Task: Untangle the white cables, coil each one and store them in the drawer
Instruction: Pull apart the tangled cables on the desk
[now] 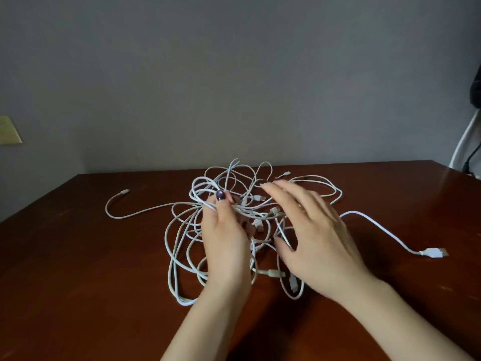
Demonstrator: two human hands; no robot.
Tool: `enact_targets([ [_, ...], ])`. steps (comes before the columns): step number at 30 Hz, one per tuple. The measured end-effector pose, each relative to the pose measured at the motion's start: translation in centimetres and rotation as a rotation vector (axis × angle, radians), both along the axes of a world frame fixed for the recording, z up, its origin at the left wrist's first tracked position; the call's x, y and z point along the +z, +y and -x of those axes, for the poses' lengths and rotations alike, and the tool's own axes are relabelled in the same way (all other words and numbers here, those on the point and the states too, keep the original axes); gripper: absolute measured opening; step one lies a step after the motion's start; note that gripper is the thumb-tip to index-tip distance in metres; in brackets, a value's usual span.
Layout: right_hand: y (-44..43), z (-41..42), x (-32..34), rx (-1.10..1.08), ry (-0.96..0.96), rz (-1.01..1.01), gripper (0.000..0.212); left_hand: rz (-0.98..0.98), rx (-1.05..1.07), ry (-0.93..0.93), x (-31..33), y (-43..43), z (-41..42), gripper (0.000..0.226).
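Observation:
A tangle of white cables (182, 230) lies in the middle of the dark wooden table (78, 256). My left hand (223, 238) pinches a bunch of strands near the tangle's centre between thumb and fingers. My right hand (309, 230) hovers over the right side of the tangle with its fingers spread and straight, and a strand passes by its thumb. One loose end with a small plug (124, 191) trails to the left. Another strand runs right to a USB plug (433, 252). No drawer is in view.
A grey wall rises behind the table's far edge. A yellowish plate (9, 130) sits on the wall at the left. A dark object and white tubing (468, 136) stand beyond the table's right corner.

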State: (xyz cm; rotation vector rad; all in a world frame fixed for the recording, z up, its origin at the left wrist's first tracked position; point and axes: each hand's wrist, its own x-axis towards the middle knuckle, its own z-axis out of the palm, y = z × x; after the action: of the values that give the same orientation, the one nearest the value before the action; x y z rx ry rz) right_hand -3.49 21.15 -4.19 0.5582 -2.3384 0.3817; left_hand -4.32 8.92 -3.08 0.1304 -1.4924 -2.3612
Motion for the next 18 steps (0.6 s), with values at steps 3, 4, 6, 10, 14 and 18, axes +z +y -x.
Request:
enact_targets([
  [3, 0.9, 0.5, 0.2, -0.027, -0.311, 0.101, 0.075, -0.102, -0.034, -0.025, 0.6, -0.5, 0.1, 0.026],
  [4, 1.5, 0.8, 0.4, 0.001, -0.356, 0.185, 0.065, -0.188, -0.067, -0.013, 0.8, -0.7, 0.1, 0.026],
  [6, 2.7, 1.1, 1.4, 0.040, -0.380, 0.356, 0.038, -0.373, -0.133, 0.014, 1.4, -1.4, 0.3, 0.024],
  [10, 5.1, 0.3, 4.1, 0.200, -0.413, 0.706, 0.028, -0.540, -0.168, 0.056, 1.6, -2.6, 0.2, 0.018],
  [14, 7.9, 1.3, 5.2, 0.312, -0.249, 1.468, 0.022, -0.480, -0.211, 0.039, 1.4, -2.0, 0.2, 0.022],
  [18, 9.7, 4.1, 2.2, -0.167, -0.350, 1.465, 0.025, -0.297, -0.313, 0.027, 0.8, -0.2, 0.3, 0.025],
])
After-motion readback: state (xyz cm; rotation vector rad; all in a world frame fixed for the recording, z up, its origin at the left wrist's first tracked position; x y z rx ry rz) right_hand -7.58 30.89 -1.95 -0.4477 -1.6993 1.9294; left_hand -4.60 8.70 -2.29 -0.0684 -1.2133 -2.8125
